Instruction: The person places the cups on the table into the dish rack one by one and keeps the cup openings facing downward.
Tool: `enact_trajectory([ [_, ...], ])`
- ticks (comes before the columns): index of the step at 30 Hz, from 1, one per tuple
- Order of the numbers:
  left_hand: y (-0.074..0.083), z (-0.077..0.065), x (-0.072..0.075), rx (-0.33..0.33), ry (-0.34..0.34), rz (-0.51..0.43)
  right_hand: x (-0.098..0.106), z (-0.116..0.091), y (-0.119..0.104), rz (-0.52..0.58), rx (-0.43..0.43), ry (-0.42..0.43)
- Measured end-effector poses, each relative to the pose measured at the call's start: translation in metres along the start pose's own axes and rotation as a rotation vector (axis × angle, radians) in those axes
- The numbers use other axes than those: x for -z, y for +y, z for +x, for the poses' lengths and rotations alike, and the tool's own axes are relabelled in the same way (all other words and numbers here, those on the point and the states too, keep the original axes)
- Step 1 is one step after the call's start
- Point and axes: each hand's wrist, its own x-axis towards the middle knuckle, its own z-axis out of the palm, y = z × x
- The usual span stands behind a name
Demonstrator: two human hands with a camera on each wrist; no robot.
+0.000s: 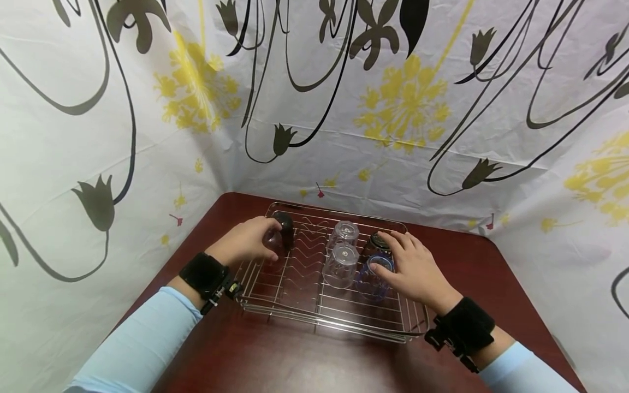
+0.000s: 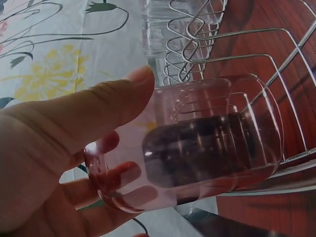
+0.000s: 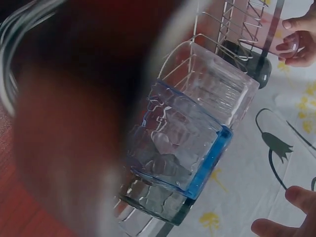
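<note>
My left hand holds an upside-down pinkish see-through glass at the left side of a wire dish rack. In the left wrist view, the thumb lies along one side of that glass, with the other fingers around its base. Just behind it stands a dark grey glass. Over on the right, my right hand hovers with spread fingers beside an inverted blue-tinted glass and a dark green-tinted glass. Two clear glasses, a nearer one and a farther one, stand upside down mid-rack.
The rack rests on a dark red-brown table, its wavy wire dividers running along the left part. A white flowered cloth hangs behind the table and along both sides. Black straps with cameras sit on both wrists.
</note>
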Motion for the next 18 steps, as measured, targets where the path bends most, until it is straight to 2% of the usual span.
enact_trajectory([
  [6,0.0032,0.0024,-0.0004,0.014,-0.026,0.007,-0.0024,-0.0014,0.0022,0.009,-0.006,-0.006],
  [18,0.0076,0.0062,-0.0042,-0.002,-0.066,0.061,-0.0064,-0.0065,0.0064,0.017,0.000,0.011],
])
